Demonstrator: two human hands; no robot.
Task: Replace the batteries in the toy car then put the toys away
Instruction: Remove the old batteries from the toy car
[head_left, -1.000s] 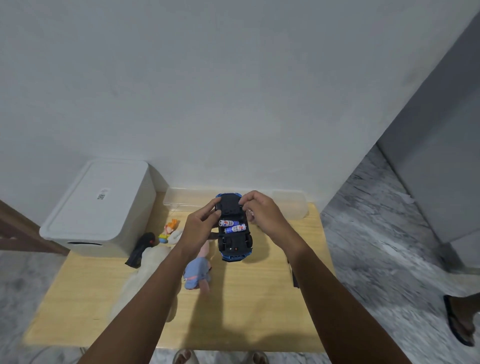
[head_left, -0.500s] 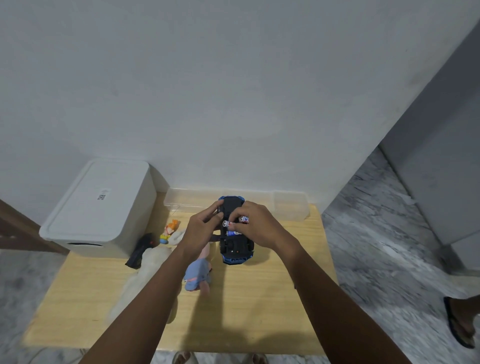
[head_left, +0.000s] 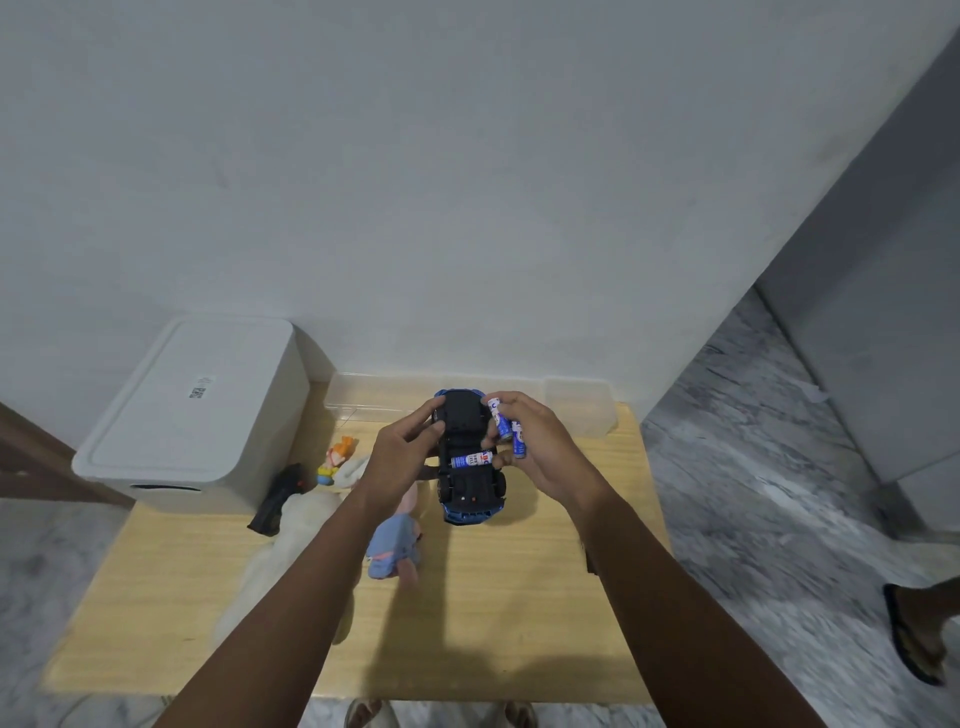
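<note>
Above the wooden table (head_left: 493, 613) the left hand (head_left: 402, 457) grips the upturned blue toy car (head_left: 467, 467), one battery (head_left: 471, 460) lying in its open bay, while the right hand (head_left: 540, 447) pinches two more batteries (head_left: 506, 426) just right of the car. Soft toys (head_left: 389, 545) lie near left. Farther back, a lidded white bin (head_left: 192, 415) stands left and a clear plastic container (head_left: 576, 410), contents indistinct, sits against the grey wall (head_left: 467, 208), with marble floor (head_left: 769, 467) to the right.

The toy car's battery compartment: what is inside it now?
One battery lies across the upturned toy car. The right hand covers the compartment's right end, so anything there is hidden.
</note>
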